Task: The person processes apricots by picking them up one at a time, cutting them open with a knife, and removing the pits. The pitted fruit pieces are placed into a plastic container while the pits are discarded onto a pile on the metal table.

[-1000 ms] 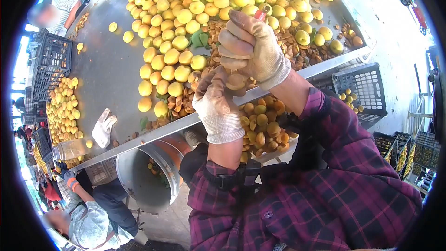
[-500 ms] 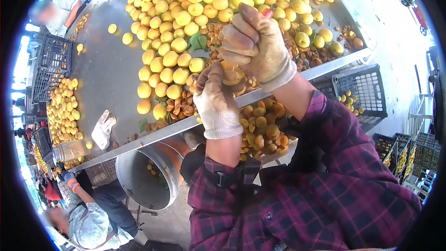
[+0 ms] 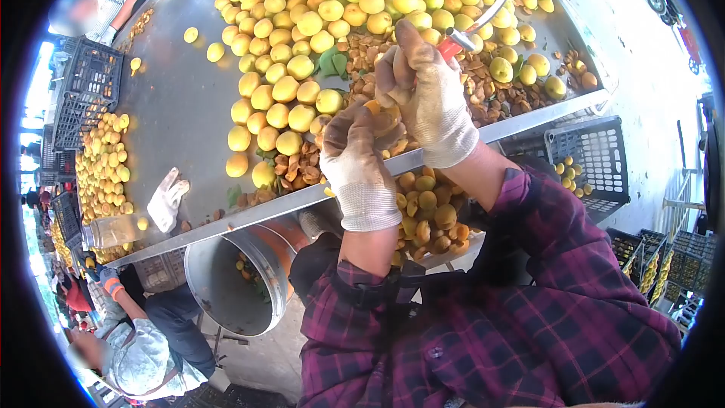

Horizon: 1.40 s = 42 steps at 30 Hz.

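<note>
My right hand (image 3: 430, 91), in a pale work glove with darkened fingers, is closed round the red handle of a curved knife (image 3: 455, 41). Its thin metal blade points up and to the right, over the fruit. Lower and to the left, my left hand (image 3: 353, 159) wears a similar glove, its fingers pinched at an apricot (image 3: 387, 117) between the two hands. The gloves hide part of that fruit. Beneath both hands lie brown apricot pits and scraps (image 3: 362, 60), and whole yellow apricots (image 3: 302, 23) are heaped beyond them on the metal table (image 3: 177, 106).
Below the table's raised edge are a container of split apricots (image 3: 434, 215), a metal bucket (image 3: 234, 283) and a black crate (image 3: 589, 151). A white glove (image 3: 166, 200) and a clear plastic jar (image 3: 109, 233) lie left. Two other people sit at the left side.
My right hand has turned, so the knife's blade now shows pointing up and right. My left hand stays pinched near the apricot. The view has shifted slightly.
</note>
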Each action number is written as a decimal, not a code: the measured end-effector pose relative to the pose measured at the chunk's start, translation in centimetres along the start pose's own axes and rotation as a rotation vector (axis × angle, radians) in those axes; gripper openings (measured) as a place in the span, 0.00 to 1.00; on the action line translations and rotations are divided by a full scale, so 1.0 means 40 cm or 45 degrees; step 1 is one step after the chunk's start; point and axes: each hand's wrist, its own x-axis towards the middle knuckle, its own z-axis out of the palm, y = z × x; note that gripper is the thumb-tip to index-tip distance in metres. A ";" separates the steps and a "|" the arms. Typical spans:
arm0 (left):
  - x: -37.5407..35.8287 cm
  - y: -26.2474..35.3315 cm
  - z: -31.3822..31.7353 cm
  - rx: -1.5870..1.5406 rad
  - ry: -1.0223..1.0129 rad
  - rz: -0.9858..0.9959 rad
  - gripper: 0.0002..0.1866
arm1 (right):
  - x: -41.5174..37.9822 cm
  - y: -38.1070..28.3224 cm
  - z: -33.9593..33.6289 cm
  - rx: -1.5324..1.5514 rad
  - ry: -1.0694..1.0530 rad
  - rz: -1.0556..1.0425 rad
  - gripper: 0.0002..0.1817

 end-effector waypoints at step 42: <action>0.020 0.007 0.020 0.307 0.209 -0.068 0.12 | -0.012 0.011 -0.035 0.585 -0.428 0.598 0.27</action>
